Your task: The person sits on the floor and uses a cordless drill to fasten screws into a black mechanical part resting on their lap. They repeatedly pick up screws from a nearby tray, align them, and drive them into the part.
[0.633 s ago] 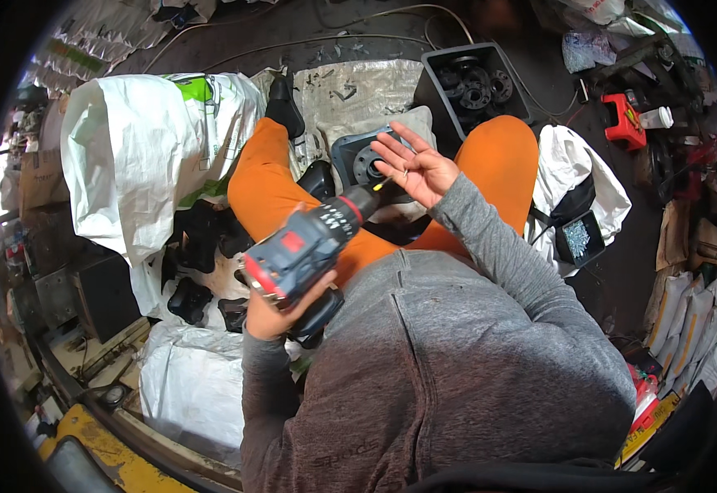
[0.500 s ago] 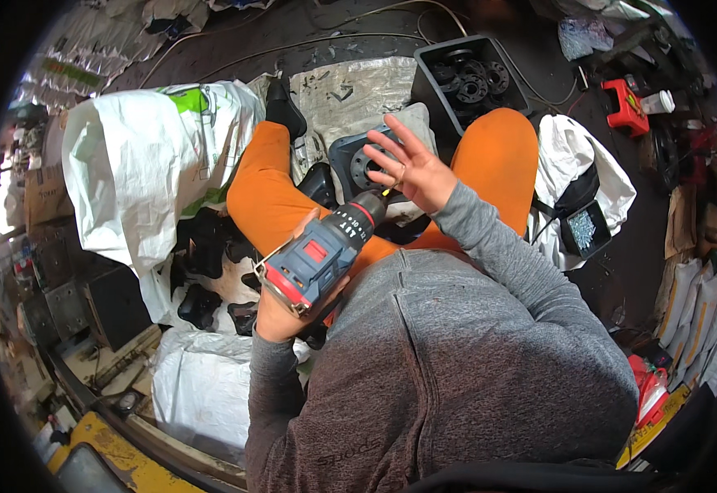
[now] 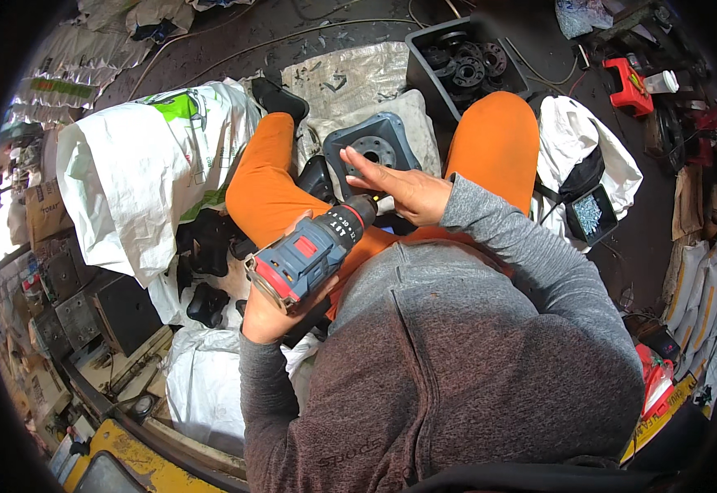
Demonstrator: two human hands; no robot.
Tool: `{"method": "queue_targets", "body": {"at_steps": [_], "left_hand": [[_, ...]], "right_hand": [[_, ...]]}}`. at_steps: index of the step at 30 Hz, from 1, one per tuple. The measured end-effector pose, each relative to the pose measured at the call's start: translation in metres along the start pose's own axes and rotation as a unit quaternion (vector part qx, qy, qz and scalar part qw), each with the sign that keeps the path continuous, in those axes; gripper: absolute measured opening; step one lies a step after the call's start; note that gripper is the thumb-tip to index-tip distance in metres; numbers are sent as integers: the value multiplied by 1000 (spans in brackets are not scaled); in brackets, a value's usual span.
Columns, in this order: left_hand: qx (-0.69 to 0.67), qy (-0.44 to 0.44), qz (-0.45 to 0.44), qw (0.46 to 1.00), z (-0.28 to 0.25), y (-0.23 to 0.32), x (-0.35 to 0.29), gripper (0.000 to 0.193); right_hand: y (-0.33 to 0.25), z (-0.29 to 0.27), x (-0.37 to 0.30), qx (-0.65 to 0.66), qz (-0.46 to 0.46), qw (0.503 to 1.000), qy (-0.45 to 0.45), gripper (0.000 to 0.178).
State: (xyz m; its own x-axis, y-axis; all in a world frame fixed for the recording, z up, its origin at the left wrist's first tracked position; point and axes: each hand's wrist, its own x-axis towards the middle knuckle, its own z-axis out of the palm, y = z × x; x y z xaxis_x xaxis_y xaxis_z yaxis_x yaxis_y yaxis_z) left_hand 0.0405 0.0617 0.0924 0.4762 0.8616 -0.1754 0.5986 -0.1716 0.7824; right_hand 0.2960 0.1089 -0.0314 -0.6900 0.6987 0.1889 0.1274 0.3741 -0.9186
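My left hand (image 3: pixel 270 316) grips a grey and red cordless drill (image 3: pixel 307 251) from below. Its chuck points up and to the right, with a small yellowish bit at the tip. Beside that tip is my right hand (image 3: pixel 418 194), fingers stretched out and partly overlapping; nothing shows in it. Just beyond the hand lies a dark grey square part (image 3: pixel 340 141) with a round metal flange (image 3: pixel 375 148) in its middle. This part rests on a pale folded cloth (image 3: pixel 426 131) between my knees; the right hand hides its near side.
A grey crate (image 3: pixel 429 89) of black round flanges stands at the far right of the cloth. By my right knee is a black box of screws (image 3: pixel 586 214) on a white sack (image 3: pixel 568 131). Black parts (image 3: pixel 207 304) lie at left, near a large white sack (image 3: pixel 120 168).
My right hand has lowered, its raised, spread fingers now flatter and pointing left. The drill has shifted slightly left and down, and more of the square part shows.
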Motion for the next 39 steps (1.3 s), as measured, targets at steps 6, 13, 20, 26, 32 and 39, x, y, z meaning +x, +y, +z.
{"method": "queue_targets", "body": {"at_steps": [6, 13, 20, 26, 32, 39], "left_hand": [[107, -27, 64, 992, -5, -3, -3, 64], [21, -14, 12, 1000, -8, -13, -8, 69], [41, -15, 50, 998, -4, -8, 0, 70], [-23, -5, 6, 1000, -4, -6, -2, 67], [-21, -8, -14, 1000, -4, -5, -2, 62], [41, -54, 54, 996, -10, -8, 2, 55]], "right_hand": [[-12, -17, 18, 6, 142, 976, -166, 107], [-9, -21, 16, 99, 86, 982, -134, 112], [-11, -23, 16, 45, 85, 979, -178, 116], [-13, -27, 17, 50, 100, 972, -205, 116], [-3, -24, 14, 90, 78, 975, -190, 114], [-4, -22, 17, 34, 90, 962, -255, 113]]}}
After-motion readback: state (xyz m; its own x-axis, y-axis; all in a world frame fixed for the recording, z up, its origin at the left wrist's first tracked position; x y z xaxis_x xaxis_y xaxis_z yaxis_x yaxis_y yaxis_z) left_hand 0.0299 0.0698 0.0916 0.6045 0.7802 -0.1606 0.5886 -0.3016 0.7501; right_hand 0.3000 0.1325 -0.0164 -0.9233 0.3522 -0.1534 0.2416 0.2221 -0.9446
